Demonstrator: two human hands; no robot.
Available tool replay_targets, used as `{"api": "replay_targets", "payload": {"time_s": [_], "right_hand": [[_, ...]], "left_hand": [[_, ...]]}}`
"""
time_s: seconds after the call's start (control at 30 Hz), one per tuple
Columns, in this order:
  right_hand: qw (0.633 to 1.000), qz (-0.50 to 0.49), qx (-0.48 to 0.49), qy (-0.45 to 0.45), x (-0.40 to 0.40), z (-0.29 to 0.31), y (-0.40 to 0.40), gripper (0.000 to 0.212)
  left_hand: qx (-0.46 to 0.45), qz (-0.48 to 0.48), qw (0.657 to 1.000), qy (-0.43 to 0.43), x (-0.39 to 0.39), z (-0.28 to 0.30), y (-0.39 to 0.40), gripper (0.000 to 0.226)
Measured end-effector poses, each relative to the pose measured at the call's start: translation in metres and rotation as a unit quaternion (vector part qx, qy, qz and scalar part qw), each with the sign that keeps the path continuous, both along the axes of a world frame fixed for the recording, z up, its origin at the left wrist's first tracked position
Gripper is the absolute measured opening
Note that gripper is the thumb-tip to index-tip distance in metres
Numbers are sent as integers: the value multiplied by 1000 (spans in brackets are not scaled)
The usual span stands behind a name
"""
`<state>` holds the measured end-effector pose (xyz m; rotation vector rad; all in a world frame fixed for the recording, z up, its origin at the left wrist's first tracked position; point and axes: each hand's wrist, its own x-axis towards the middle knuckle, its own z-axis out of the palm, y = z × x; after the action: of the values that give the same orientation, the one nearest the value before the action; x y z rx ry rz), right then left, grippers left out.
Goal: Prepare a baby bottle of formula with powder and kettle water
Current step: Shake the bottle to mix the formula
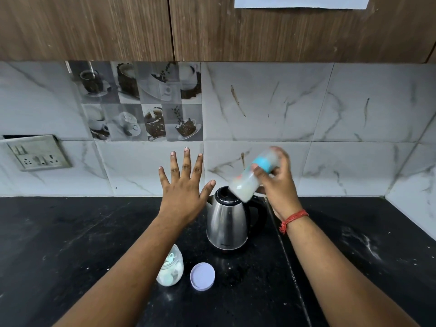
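- Both hands are hovering above the black tabletop [70, 244], raised in front of the tiled wall [259, 102].
- Her or his left hand [185, 185] is spreading wide, fingers straight and apart, palm facing away, holding nothing.
- Right hand [276, 182] is gripping the bottle [253, 175], fingers curling round it just below the blue collar [265, 161]; a red thread [292, 219] is circling that wrist.
- Bottle is tilting, base down to the left, top up to the right, and is looking blurred; milky white liquid is showing inside.
- Bottle's base is hanging just over the kettle [227, 223], which is standing upright on the tabletop between the two arms.
- Near the left forearm, an open jar [171, 270] is sitting on the tabletop, pale powder and a scoop showing inside.
- Jar's lid [202, 276] is lying just beside it, to the right.
- Far left, a switch plate [36, 153] is sitting on the wall.
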<state>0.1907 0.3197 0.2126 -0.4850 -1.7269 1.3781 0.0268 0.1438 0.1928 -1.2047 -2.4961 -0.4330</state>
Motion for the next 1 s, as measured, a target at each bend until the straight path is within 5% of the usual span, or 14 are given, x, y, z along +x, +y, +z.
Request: {"api": "replay_targets", "payload": {"time_s": [0.37, 0.47, 0.57, 0.67, 0.77, 0.87, 1.0], "right_hand": [[999, 0, 30, -25, -9, 3, 7, 62], [998, -23, -38, 49, -8, 3, 11, 61], [1000, -4, 7, 4, -11, 2, 11, 60], [996, -29, -63, 58, -10, 5, 16, 60], [1000, 5, 4, -7, -13, 2, 16, 57], [997, -23, -55, 40, -13, 2, 18, 59], [1000, -15, -18, 17, -15, 2, 16, 59]], "left_hand": [[-7, 5, 1000, 5, -9, 4, 7, 78], [-2, 6, 1000, 0, -11, 4, 9, 78], [-6, 4, 1000, 5, -12, 4, 10, 79], [-7, 7, 1000, 1, -14, 5, 12, 79], [-12, 4, 1000, 6, -15, 4, 13, 79], [-12, 7, 1000, 0, -16, 3, 15, 78], [-15, 5, 1000, 6, -17, 3, 16, 78]]}}
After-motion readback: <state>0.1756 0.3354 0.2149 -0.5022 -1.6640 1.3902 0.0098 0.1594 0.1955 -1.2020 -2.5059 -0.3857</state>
